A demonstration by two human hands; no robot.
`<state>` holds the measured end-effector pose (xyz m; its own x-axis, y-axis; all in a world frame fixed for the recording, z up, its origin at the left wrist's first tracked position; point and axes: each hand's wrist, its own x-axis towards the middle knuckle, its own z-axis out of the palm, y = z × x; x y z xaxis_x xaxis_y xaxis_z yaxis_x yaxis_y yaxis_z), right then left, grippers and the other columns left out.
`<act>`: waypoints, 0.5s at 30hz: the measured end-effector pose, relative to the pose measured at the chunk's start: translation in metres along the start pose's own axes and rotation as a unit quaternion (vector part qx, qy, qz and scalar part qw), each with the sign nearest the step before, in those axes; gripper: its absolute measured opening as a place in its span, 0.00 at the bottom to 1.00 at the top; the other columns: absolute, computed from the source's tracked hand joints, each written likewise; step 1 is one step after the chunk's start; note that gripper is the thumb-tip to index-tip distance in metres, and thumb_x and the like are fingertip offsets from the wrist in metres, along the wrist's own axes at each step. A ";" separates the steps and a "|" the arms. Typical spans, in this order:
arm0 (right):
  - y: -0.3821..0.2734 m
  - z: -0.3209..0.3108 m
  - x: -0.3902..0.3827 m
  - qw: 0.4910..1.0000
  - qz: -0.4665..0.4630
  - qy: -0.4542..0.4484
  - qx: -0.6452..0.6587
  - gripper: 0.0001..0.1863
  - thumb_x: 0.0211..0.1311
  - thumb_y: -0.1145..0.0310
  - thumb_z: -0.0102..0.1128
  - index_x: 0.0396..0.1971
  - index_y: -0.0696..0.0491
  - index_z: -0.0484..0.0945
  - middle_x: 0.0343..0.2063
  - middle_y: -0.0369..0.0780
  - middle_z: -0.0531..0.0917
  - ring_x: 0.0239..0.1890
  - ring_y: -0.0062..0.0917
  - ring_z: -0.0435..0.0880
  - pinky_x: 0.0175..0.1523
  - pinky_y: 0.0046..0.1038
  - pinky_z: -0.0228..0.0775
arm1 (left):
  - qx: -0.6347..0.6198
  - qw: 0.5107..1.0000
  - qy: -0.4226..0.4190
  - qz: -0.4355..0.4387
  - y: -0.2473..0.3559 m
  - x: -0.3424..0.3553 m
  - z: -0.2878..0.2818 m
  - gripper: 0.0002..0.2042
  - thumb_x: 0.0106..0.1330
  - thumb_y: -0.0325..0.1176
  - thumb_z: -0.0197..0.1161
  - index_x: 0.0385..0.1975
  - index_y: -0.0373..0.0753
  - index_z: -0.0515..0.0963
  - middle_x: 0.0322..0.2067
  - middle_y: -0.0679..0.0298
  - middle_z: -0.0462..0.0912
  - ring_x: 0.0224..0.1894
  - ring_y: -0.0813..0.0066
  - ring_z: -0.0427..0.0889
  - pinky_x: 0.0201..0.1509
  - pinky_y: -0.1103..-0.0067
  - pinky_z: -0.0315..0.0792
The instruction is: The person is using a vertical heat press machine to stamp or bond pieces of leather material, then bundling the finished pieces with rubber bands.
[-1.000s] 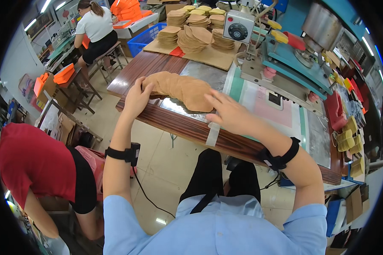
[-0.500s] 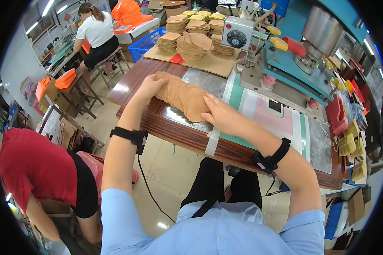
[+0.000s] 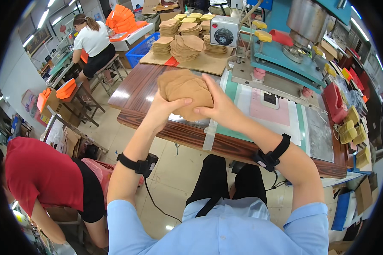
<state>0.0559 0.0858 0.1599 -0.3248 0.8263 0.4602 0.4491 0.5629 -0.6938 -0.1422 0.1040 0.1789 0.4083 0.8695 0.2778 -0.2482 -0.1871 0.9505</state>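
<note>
Between my two hands is a stack of tan, rounded cut-out pieces [image 3: 184, 85], thin and loosely aligned. My left hand [image 3: 162, 107] grips its left side with the thumb over the face. From the right, my right hand [image 3: 220, 101] presses the opposite edge, its thumb also on the face. The stack sits over the front part of the dark wooden table [image 3: 134, 91]. Beyond it, more piles of similar pieces [image 3: 187, 47] stand on a cardboard sheet [image 3: 212, 67], some topped with yellow ones.
A teal press machine [image 3: 285, 63] with a dial box [image 3: 224, 32] stands at the right rear. Below it lies a pink sheet [image 3: 259, 110]. A blue basket [image 3: 142, 50] is behind the table. One person in red [image 3: 47, 174] bends at left; another in white [image 3: 91, 36] sits farther back.
The pieces were fanned out along the table under both hands. Now they are gathered into a compact stack, with my hands closer together and my left hand turned to grip its near left side.
</note>
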 end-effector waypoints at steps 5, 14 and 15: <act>-0.015 -0.005 0.006 0.969 0.073 -0.053 0.230 0.54 0.40 0.68 0.73 0.65 0.56 0.46 0.63 0.50 0.57 0.65 0.36 0.59 0.65 0.31 0.54 | 0.095 0.993 -0.053 0.035 0.018 -0.010 -0.003 0.32 0.47 0.24 0.72 0.54 0.35 0.65 0.48 0.63 0.75 0.51 0.76 0.72 0.54 0.77 0.69; 0.005 0.013 -0.007 0.973 0.116 -0.074 0.185 0.50 0.43 0.76 0.70 0.66 0.51 0.48 0.62 0.44 0.61 0.62 0.27 0.62 0.64 0.29 0.56 | 0.077 0.994 -0.051 -0.051 -0.029 -0.020 -0.011 0.33 0.46 0.25 0.73 0.54 0.36 0.64 0.48 0.63 0.73 0.52 0.76 0.71 0.58 0.78 0.65; 0.004 0.014 -0.004 0.972 0.109 -0.064 0.196 0.50 0.43 0.76 0.70 0.66 0.51 0.48 0.61 0.43 0.62 0.61 0.27 0.63 0.64 0.29 0.56 | 0.054 0.995 -0.059 -0.056 -0.029 -0.016 -0.005 0.33 0.46 0.24 0.73 0.53 0.36 0.64 0.48 0.63 0.73 0.52 0.76 0.71 0.57 0.78 0.65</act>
<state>0.0467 0.0847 0.1479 -0.3698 0.9017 0.2240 0.1744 0.3042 -0.9365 -0.1464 0.0980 0.1463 0.5300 0.8294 0.1767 -0.1009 -0.1453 0.9842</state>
